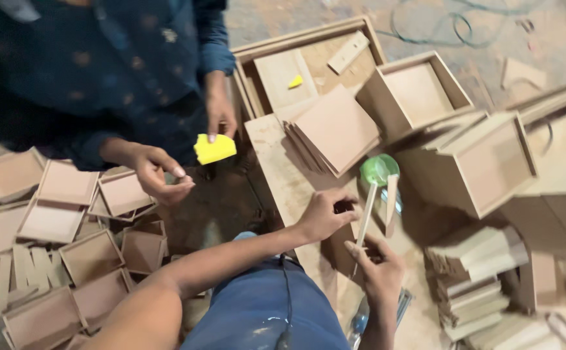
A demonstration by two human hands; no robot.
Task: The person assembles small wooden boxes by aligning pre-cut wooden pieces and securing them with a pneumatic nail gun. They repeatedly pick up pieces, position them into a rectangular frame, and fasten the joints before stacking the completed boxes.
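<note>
My left hand rests on a long wooden board, fingers curled beside a thin wooden strip. My right hand grips the lower end of that strip, which slants up toward a green round container. A second short strip stands next to the container. Whether my left hand also pinches the strip is unclear.
Another person in a dark blue shirt stands at upper left, one hand on a yellow pad, the other hand empty. Small open wooden boxes cover the left. A stack of square panels and bigger boxes lie right.
</note>
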